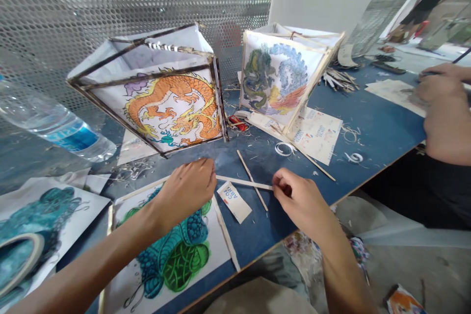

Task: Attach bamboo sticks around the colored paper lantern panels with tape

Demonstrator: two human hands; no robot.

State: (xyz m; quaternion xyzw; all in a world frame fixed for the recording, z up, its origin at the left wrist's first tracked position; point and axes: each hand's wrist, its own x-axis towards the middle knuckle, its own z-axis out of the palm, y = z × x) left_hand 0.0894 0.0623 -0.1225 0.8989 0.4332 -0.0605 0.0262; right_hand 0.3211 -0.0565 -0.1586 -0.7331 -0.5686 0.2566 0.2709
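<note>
A narrow white strip runs taut between my two hands; whether it is tape or paper I cannot tell. My left hand is closed at its left end, over the top edge of a turquoise and green painted sheet edged with thin wooden sticks. At the strip's other end, my right hand pinches it between thumb and fingers. Under the strip a loose wooden stick crosses at an angle. A small piece of printed sandpaper lies just below the strip.
Behind stand a dark-framed dragon lantern and a pale-framed one. A water bottle leans at left, above a tape roll. Sandpaper and peeled curls lie right. Another person's hands work at far right.
</note>
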